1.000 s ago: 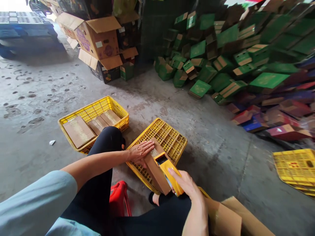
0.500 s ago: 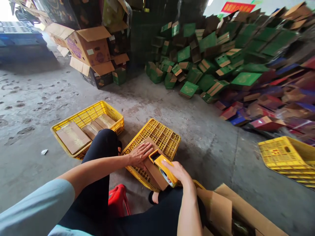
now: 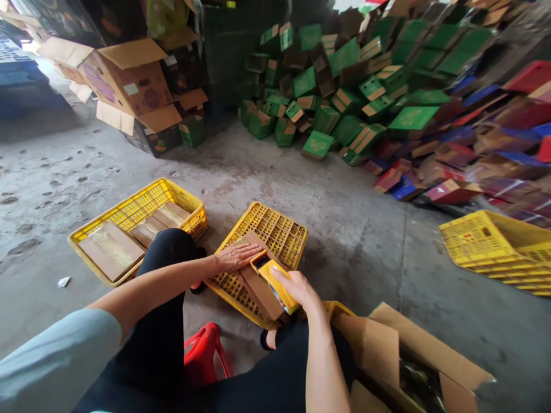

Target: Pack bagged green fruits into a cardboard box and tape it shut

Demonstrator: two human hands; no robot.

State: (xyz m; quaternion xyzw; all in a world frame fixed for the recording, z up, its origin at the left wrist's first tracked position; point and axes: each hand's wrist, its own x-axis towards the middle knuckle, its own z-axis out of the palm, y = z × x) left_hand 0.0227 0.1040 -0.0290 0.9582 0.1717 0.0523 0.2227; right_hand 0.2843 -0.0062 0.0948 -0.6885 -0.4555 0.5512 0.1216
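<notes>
Right hand [image 3: 300, 288] grips the tape dispenser [image 3: 267, 275], seemingly aligned along 1 cardboard box's [image 3: 259, 291] length; left hand [image 3: 235, 257] (flat, grip unclosed) rests nearer the far end.

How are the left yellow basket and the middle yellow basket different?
The left basket stands with its open side up, but the middle basket looks flipped over, with its grid bottom on top.
The left basket has taped boxes inside; the middle basket has one brown box lying on it.
Both are yellow and full of holes.
</notes>
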